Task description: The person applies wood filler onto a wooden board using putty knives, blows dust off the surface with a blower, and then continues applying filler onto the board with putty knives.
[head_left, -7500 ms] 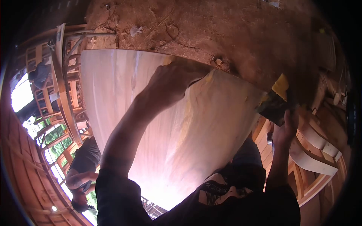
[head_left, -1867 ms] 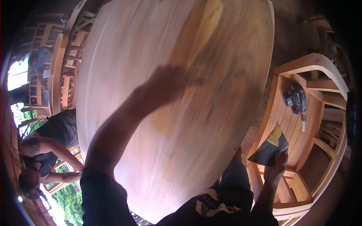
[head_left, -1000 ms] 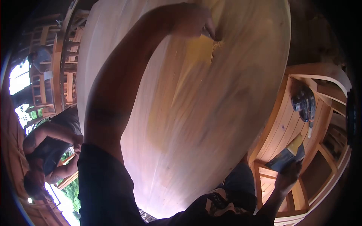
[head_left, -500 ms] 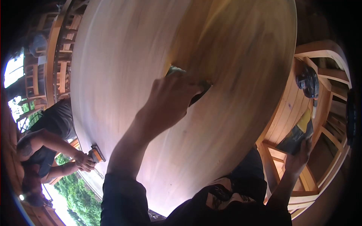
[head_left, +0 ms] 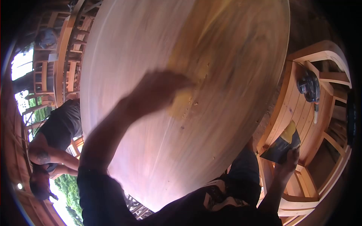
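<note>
My left hand is over a large, pale wooden panel with a curved edge, smeared by motion. Its fingers look curled. The dark scraper seen in it a moment before is hidden by the hand and the blur. Beside the fingertips lies a yellowish smear of filler with small crumbs along it. At the lower right my right hand grips the edge of a dark, flat board. A lump of yellow filler sits on the board's upper corner.
A wooden bench stands to the right, with a dark power tool on it. On the left, a co-worker leans by the panel's edge. Wooden framing rises behind them.
My left hand has swept left, uncovering the smear and crumbs. The board in my right hand has shifted left and turned. The co-worker's orange-and-black tool has gone out of sight.
</note>
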`<state>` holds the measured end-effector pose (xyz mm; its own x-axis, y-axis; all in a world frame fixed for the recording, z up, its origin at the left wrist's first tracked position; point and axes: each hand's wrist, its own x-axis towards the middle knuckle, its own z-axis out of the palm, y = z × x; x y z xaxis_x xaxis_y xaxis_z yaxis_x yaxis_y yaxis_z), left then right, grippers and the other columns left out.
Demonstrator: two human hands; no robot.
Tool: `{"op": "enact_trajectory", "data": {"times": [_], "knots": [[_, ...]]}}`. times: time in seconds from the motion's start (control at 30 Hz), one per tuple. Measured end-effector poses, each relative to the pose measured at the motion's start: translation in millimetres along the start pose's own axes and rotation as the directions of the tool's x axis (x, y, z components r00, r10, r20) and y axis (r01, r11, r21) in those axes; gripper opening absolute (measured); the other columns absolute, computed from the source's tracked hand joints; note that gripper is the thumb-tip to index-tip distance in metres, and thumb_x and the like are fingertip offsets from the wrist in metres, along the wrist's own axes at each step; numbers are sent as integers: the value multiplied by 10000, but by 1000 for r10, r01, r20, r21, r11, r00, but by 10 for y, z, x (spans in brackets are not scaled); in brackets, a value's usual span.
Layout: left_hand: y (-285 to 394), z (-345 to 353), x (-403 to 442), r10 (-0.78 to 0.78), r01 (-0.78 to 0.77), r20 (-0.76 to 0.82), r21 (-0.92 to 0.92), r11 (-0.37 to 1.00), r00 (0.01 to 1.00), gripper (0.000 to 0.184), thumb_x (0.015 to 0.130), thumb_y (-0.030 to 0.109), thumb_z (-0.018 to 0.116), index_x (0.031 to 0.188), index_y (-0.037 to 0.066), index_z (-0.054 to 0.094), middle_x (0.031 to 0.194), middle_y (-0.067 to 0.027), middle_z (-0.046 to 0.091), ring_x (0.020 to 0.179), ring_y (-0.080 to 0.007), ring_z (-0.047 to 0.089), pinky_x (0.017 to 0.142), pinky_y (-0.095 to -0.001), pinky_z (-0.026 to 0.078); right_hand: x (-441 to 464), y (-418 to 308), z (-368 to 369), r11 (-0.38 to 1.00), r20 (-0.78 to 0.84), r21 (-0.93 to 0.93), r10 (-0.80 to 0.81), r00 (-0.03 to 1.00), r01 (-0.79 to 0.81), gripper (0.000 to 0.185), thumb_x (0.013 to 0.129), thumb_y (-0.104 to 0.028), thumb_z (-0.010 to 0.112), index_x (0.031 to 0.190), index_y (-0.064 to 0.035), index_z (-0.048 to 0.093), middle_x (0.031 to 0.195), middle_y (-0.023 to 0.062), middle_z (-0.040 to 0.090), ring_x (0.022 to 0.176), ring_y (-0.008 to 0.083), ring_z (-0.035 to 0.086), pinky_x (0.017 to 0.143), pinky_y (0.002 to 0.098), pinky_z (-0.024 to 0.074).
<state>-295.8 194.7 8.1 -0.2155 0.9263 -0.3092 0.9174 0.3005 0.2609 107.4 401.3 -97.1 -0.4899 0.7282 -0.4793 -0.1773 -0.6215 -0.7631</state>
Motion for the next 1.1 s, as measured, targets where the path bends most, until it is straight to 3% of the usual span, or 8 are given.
{"op": "enact_trajectory", "data": {"times": [0.1,0.27,0.5,0.57,0.8,0.9,0.97,1.1], "knots": [[-255,-346,1297,-30,60,-199,149,987,980,325,765,69,565,1051,167,684,933,-136,675,863,-302,650,759,-425,513,22,-38,46,1000,-17,-1,-19,1000,19,427,914,-11,460,1340,-9,417,1261,100,531,1169,206,516,1011,352,403],[-170,-674,1613,5,-32,374,67,997,927,399,726,69,554,1087,171,690,952,-150,682,916,-308,637,803,-411,487,49,-27,-222,905,-78,-409,-164,983,118,454,964,-136,446,1388,-2,356,1369,136,442,1281,254,421,1080,394,343],[370,288,-243,-200,205,69,-60,977,977,332,727,-51,625,981,144,711,1044,-72,658,965,-263,620,793,-416,504,67,-28,-43,904,132,-370,-175,976,213,322,954,-58,461,1272,-15,491,1223,100,566,1137,177,550,969,327,462],[525,674,-830,-190,186,-123,-46,981,974,366,721,-72,620,1021,125,694,1052,-57,658,1021,-249,599,783,-401,510,34,-62,165,997,214,-27,-59,975,66,323,957,-71,462,1274,-17,490,1222,98,567,1135,178,550,970,330,461],[1055,759,-1846,-311,406,359,-228,885,880,388,773,-47,551,1079,163,668,1144,-1,641,1110,-213,563,791,-370,524,-53,-34,37,983,-19,-186,-20,1000,16,348,963,-115,463,1295,-7,459,1231,105,527,1140,190,520,990,334,415],[783,577,-1564,-317,504,716,-55,862,622,239,833,109,549,1040,132,667,1066,-78,651,1005,-248,616,761,-428,527,-89,-88,114,946,-55,-318,-91,994,69,378,958,-120,462,1316,1,441,1259,107,514,1159,199,507,1007,345,401],[350,199,-1021,-140,216,391,-159,963,910,454,805,39,517,1197,247,612,1176,-35,623,1084,-245,584,883,-432,476,-23,-100,-25,970,-100,-238,-72,992,47,400,952,-122,468,1329,4,426,1278,113,504,1171,209,502,1020,351,392],[-637,-555,1156,-70,110,-143,299,948,987,457,731,-85,540,1093,167,660,1092,-90,657,993,-288,617,874,-422,471,57,-148,-354,982,-137,-188,-62,989,35,406,982,-159,431,1352,6,395,1300,129,489,1196,228,487,1046,364,373]]}}
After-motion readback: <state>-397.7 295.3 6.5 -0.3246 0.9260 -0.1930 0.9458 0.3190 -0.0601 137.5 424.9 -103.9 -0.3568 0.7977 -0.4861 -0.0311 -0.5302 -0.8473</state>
